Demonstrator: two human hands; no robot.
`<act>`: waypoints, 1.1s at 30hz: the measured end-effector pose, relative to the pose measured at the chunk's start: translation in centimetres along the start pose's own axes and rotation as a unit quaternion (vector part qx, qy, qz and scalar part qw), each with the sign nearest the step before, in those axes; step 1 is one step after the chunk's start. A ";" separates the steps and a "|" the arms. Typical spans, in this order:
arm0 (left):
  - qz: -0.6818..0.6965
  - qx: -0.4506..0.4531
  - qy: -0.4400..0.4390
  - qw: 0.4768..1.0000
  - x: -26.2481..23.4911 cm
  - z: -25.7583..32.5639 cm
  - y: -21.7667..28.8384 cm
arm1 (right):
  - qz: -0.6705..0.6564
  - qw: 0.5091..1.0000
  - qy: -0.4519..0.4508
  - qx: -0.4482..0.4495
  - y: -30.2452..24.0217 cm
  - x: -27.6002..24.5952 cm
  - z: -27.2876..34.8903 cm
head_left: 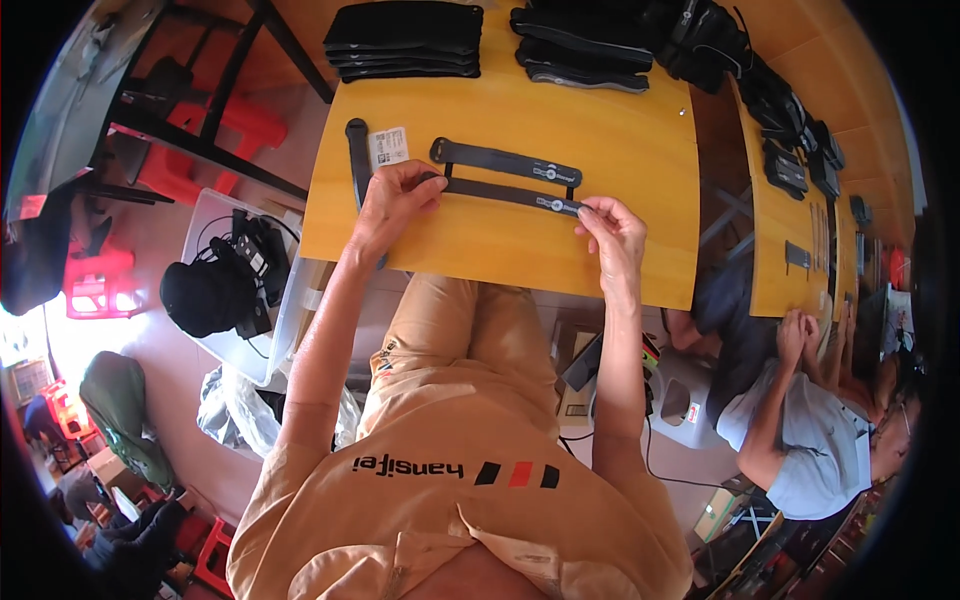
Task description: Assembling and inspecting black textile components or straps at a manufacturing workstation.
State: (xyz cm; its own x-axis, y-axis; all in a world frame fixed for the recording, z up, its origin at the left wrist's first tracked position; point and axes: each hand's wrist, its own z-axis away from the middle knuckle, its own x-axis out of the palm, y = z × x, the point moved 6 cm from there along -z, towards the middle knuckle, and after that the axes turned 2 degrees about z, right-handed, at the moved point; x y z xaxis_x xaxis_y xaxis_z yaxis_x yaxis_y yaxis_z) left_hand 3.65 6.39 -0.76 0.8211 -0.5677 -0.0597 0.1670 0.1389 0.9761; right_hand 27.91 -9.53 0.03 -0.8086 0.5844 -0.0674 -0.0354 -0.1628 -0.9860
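Front strap (505,194): in the head view, we find it on the near part of the table (640,225), held lengthwise between both hands. Our left hand (400,207) pinches its left end between thumb and fingers. Our right hand (612,237) pinches its right end; the grip is narrow on both sides.

The rear strap (508,162) lies just beyond it, roughly parallel. Short dark tabs (572,192) show in the gap near both ends; we cannot tell whether they join the two straps. A side strap (358,150) lies to the left, running toward us past the left forearm, with a white label (388,147) beside it.

Progress: we judge the work to be partway. Done: the front and rear straps are laid side by side. Left: we have not released the front strap, and the side strap lies apart from the pair. The left stack (403,40) and right stack (582,48) stand at the far edge; we cannot tell whether their dark pieces are finished.
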 end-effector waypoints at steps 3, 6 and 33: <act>0.029 0.005 0.058 0.998 0.3 -1.2 -0.5 | -0.011 0.999 0.019 -0.032 1.2 0.1 -1.7; -0.079 0.002 0.090 0.993 0.4 -1.9 -0.1 | -0.002 0.997 0.043 -0.067 1.5 -0.1 -2.8; -0.224 0.049 0.221 0.948 0.4 -2.0 -0.3 | 0.028 0.985 0.126 -0.113 2.9 0.4 -3.3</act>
State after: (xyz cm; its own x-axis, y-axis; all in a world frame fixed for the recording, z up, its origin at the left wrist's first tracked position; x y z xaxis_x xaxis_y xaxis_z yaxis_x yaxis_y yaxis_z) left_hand 5.03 7.74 -1.48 0.8322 -0.1527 -0.5331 0.5192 -0.1232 0.8457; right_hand 29.46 -7.17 -3.33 -0.6326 0.7634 -0.1307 0.1600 -0.0363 -0.9864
